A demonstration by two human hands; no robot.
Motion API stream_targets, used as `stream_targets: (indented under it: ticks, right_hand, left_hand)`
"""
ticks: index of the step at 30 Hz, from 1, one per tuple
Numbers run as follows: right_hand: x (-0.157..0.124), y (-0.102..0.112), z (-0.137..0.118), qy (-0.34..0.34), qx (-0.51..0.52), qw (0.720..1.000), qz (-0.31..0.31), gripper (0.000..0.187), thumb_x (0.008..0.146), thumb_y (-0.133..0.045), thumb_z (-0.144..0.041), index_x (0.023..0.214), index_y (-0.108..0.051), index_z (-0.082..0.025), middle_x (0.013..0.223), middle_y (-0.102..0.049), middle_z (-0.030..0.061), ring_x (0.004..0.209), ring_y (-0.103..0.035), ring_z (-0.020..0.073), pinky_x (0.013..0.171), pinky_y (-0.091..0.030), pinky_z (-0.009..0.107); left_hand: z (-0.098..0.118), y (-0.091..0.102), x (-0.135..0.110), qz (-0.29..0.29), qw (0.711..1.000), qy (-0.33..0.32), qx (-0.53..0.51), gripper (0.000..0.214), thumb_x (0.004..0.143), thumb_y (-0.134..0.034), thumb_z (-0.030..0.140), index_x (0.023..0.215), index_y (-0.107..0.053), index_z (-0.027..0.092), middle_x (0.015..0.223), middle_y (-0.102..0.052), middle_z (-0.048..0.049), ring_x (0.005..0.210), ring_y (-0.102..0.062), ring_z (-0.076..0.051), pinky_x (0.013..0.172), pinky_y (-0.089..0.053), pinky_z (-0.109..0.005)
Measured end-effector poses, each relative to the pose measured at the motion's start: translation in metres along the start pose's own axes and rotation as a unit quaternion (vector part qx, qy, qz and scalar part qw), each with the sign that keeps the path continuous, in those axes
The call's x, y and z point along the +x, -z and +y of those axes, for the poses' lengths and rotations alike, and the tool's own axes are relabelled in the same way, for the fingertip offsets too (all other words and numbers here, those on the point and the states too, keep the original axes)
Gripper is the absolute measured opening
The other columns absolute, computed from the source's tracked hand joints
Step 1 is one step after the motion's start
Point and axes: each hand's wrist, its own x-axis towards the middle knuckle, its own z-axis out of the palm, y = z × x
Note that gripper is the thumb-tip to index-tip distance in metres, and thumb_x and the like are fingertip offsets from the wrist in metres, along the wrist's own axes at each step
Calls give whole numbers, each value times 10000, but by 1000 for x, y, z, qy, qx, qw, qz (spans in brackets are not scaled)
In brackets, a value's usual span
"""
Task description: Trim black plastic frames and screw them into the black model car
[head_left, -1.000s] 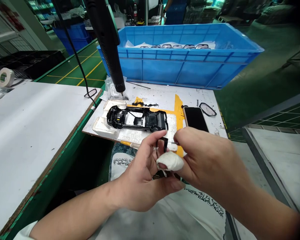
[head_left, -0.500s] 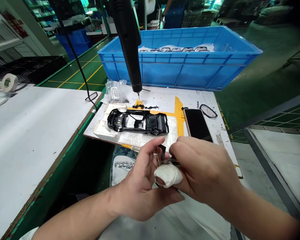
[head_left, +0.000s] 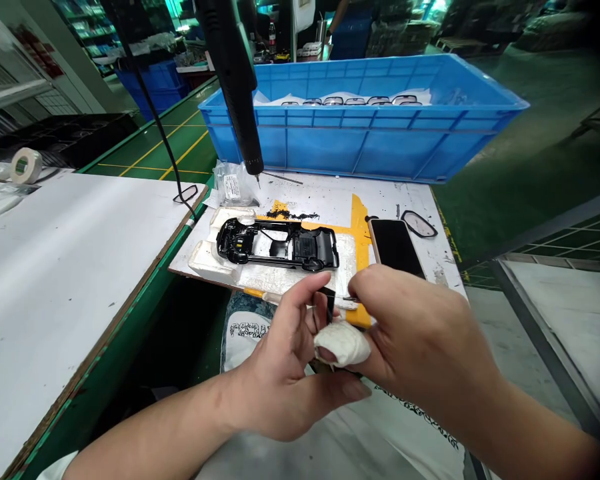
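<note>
- Small black plastic piece (head_left: pixel 329 300): upright between the two hands, gripped among the left-hand fingers. Exact shape partly hidden.
- Head view, hands: close together, meeting at the piece. Left hand (head_left: pixel 285 360) curled, fingers raised. Right hand (head_left: pixel 420 340) comes in from the right, fingertips at the piece.
- Thin metal tip (head_left: pixel 351 300): just right of the piece, beside the right-hand fingers. Whether pinched, cannot tell.
- White cloth bandage (head_left: pixel 342 344): wrapped on one digit, just below the piece. Which hand it belongs to, cannot tell.
- Yellow-handled tool (head_left: pixel 257 293): ahead of the left hand, passing behind its fingers.
- Ahead of the hands: black car-body frame (head_left: pixel 277 245) lying in a white foam tray (head_left: pixel 205 257), on a white work board (head_left: pixel 395 193).
- Further ahead: electric screwdriver (head_left: pixel 233 87) hanging above the board, tip just clear of it. Black crumbs (head_left: pixel 285 215) lie below it.
- Ahead and right of the right hand: smartphone (head_left: pixel 395 248), face up, beside a black eyeglass-shaped frame (head_left: pixel 419 223).
- Far ahead: blue plastic crate (head_left: pixel 365 150) holding a row of framed lenses (head_left: pixel 355 101).
- Left of the left hand: white-topped bench (head_left: pixel 70 300), with a tape roll (head_left: pixel 26 165) at its far end.
</note>
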Motion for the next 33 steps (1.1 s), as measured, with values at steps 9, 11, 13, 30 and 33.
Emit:
stream_targets:
  ticks: [9,11,13,30,33]
  right_hand:
    - [-3,2,4,1,-10,999,32,503,988,-483,-501,600,-477,-180,550,-382,-11,500,-329,112,517,-215,316]
    - [-1,3,5,-8,-13,999,34,581,987,-451,-598,593,-481,-172,547,-367,-15,486,-314,103,509,-210,317]
    - [-1,3,5,-5,-4,1000,28,614,993,-424,-626,589,-480,-167,549,-362,-16,483,-312,98,508,-208,317]
    - [-7,1,4,11,90,996,5,422,972,-548,-461,663,-496,-178,582,-431,-12,520,-364,108,501,-247,295]
    - [-1,4,-3,-100,216,969,-66,382,905,-650,-506,756,-538,-172,598,-458,-47,501,-394,72,463,-318,226]
  left_hand:
    - [-1,10,-7,-3,998,10,54,935,841,-737,66,1565,-236,379,1241,-449,-65,1059,-539,-149,965,-518,-298]
    - [1,14,-9,-6,996,-5,94,936,845,-715,50,1584,-217,334,1250,-435,-84,1046,-542,-152,960,-521,-313]
    - [5,18,-9,-16,991,-18,133,934,845,-703,37,1590,-209,306,1198,-450,-75,992,-542,-140,943,-518,-313]
    - [11,22,-8,-20,987,6,159,921,853,-709,63,1580,-217,340,1238,-431,-73,967,-544,-127,916,-532,-299]
    - [6,21,-6,0,984,-25,175,900,859,-662,54,1589,-204,313,1254,-427,-92,972,-558,-140,920,-554,-327]
